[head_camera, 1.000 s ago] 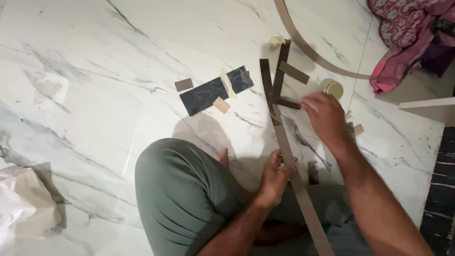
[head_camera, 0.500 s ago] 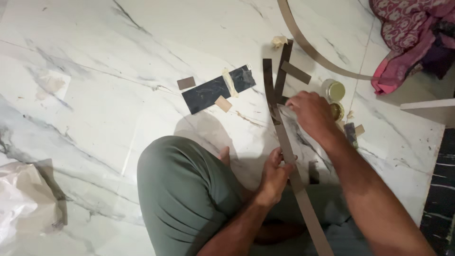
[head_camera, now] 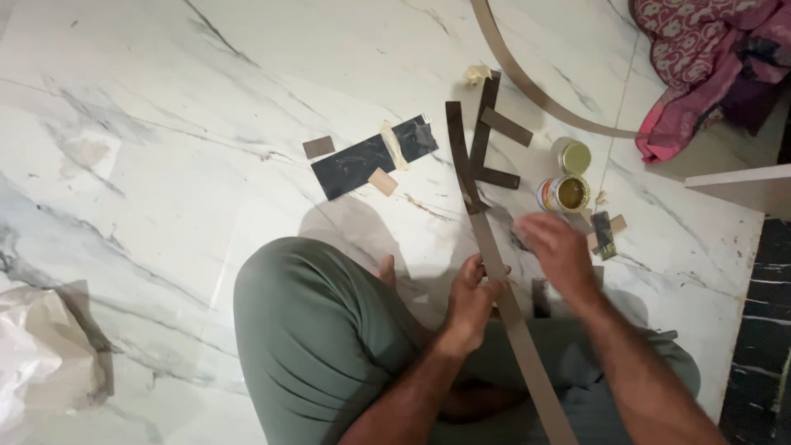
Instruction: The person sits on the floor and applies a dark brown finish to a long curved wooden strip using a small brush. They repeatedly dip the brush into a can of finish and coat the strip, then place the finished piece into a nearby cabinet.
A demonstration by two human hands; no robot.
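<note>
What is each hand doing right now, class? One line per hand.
Left hand: closed on the long brown strip, pinning it.
Right hand: blurred beside the strip, near the open tin; grip cannot be told.

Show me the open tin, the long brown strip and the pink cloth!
open tin (head_camera: 567,194), head view, on its inside.
long brown strip (head_camera: 521,331), head view, mid-length.
pink cloth (head_camera: 700,49), head view, patterned top.

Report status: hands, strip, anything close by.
Left hand pinning long brown strip at its edge. Right hand blurred, hovering beside strip, grip unclear. Open tin and loose strip offcuts just beyond.
</note>
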